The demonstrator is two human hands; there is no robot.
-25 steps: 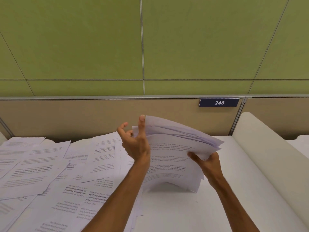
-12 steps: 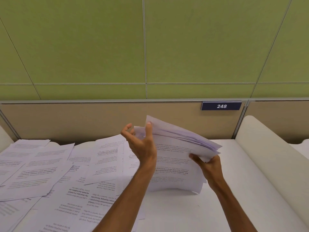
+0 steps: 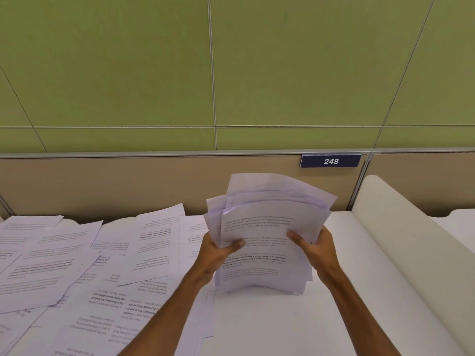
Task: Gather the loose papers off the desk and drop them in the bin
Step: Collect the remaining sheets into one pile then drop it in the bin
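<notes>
A thick stack of printed papers (image 3: 264, 222) stands nearly upright, its curved lower edge resting on the white desk (image 3: 270, 325). My left hand (image 3: 218, 250) grips the stack's left edge, thumb across the front sheet. My right hand (image 3: 316, 245) grips the right edge, thumb on the front too. Several loose printed sheets (image 3: 77, 265) lie overlapping across the left half of the desk. No bin is in view.
A beige partition (image 3: 128, 183) with a blue "248" plate (image 3: 331, 161) closes the back of the desk, green wall panels above it. A cream rounded divider (image 3: 401, 247) runs along the right side.
My left hand dropped from the stack's top left corner, where its fingers were spread, and now grips the left edge. The stack stands more upright. The right hand kept its hold.
</notes>
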